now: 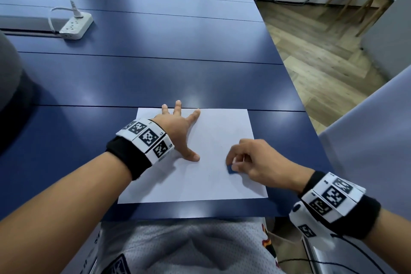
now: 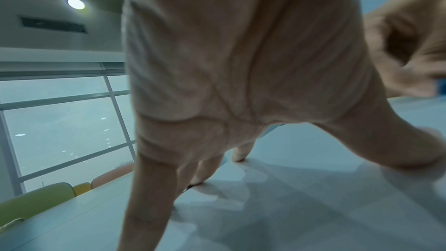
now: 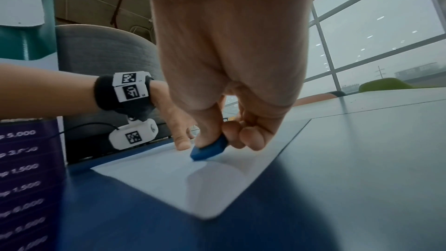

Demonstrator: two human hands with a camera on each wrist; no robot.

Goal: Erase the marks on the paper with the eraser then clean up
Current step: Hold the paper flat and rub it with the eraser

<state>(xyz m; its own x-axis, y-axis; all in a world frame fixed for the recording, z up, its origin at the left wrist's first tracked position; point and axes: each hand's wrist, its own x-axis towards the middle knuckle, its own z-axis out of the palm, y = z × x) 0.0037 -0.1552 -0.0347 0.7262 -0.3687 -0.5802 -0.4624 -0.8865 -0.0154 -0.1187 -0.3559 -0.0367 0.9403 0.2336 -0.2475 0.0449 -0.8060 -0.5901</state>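
A white sheet of paper point(image 1: 213, 184) lies on the blue table point(image 1: 155, 77) near its front edge. My left hand point(image 1: 178, 129) presses flat on the paper's upper left part, fingers spread and straight; the same hand point(image 2: 241, 83) fills the left wrist view. My right hand point(image 1: 251, 160) pinches a small blue eraser point(image 1: 231, 169) and holds its tip against the paper's right half. In the right wrist view the eraser point(image 3: 210, 149) sits tilted between thumb and fingers, touching the paper point(image 3: 193, 182). I can make out no marks on the sheet.
A white power strip point(image 1: 76, 25) with a plugged cable lies at the table's far left. The table's right edge point(image 1: 287, 69) drops to a wooden floor. Chairs stand behind the table. A grey chair back point(image 3: 101, 60) is on my left side.
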